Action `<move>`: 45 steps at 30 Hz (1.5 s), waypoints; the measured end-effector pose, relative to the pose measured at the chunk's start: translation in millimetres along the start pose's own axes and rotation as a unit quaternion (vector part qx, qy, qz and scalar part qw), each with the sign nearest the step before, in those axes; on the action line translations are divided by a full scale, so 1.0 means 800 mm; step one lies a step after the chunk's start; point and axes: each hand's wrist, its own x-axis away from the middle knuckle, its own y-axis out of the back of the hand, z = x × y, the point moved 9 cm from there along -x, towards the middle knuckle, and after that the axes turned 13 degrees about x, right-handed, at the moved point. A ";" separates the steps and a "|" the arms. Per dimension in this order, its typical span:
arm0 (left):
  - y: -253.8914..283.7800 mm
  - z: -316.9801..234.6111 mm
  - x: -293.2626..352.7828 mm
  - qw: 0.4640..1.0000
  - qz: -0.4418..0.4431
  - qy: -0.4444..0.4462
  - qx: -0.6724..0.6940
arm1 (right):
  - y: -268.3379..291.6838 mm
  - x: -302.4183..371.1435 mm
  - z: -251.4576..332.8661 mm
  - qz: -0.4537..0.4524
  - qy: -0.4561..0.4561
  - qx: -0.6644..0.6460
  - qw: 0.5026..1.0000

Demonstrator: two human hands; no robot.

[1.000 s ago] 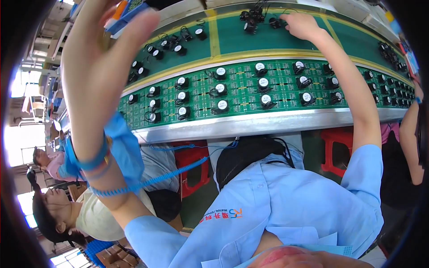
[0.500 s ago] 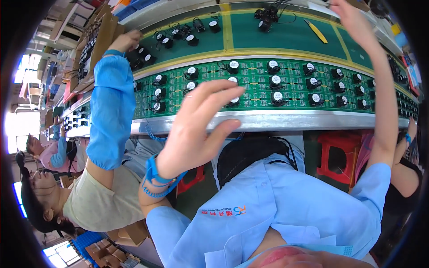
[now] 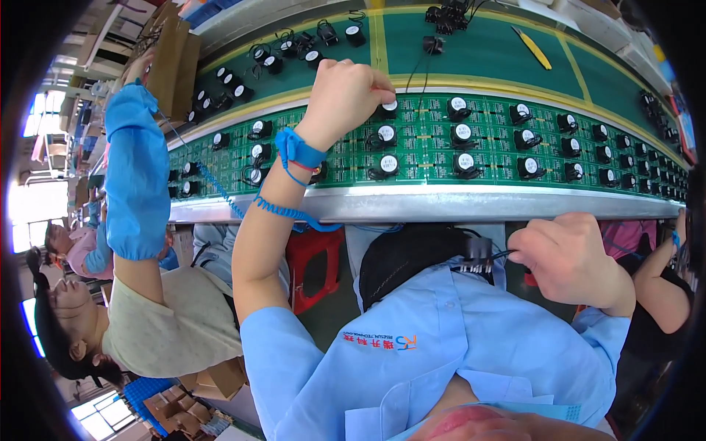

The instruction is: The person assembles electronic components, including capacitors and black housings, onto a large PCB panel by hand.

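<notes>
My left hand (image 3: 346, 101) is over the far row of the green circuit board panel (image 3: 423, 158). Its fingers are curled closed beside a black round component with a white top (image 3: 387, 111); what lies between the fingertips is hidden. My right hand (image 3: 570, 259) is in front of the bench's metal edge, above my lap. Thumb and fingers pinch the thin lead of a black wired component (image 3: 478, 251), which hangs out to the left, somewhat blurred. More black components with white tops (image 3: 462, 134) stand in rows on the panel, leads coiled beside them.
Loose black components (image 3: 301, 45) lie on the green mat, with a wired cluster (image 3: 447, 18) and a yellow cutter (image 3: 533, 48) farther right. A blue coiled wrist cord (image 3: 287, 212) hangs from my left forearm. At left, a co-worker's blue sleeve (image 3: 136, 176) reaches toward a cardboard box (image 3: 176, 73).
My right hand has come back from the far bench side and now holds a black wired component. My left hand has moved away from me, over the panel, and closed. The co-worker's arm has moved left.
</notes>
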 end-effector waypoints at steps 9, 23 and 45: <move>-0.004 0.014 -0.002 0.997 0.054 0.053 0.020 | -0.011 -0.016 -0.030 0.005 -0.014 -0.057 0.998; 0.180 0.100 0.255 0.894 -0.349 0.280 -0.035 | 0.019 0.021 -0.134 -0.065 -0.201 -0.078 0.974; 0.102 0.104 0.288 0.900 -0.187 0.352 -0.176 | -0.058 -0.167 -0.224 -0.005 -0.112 0.148 0.983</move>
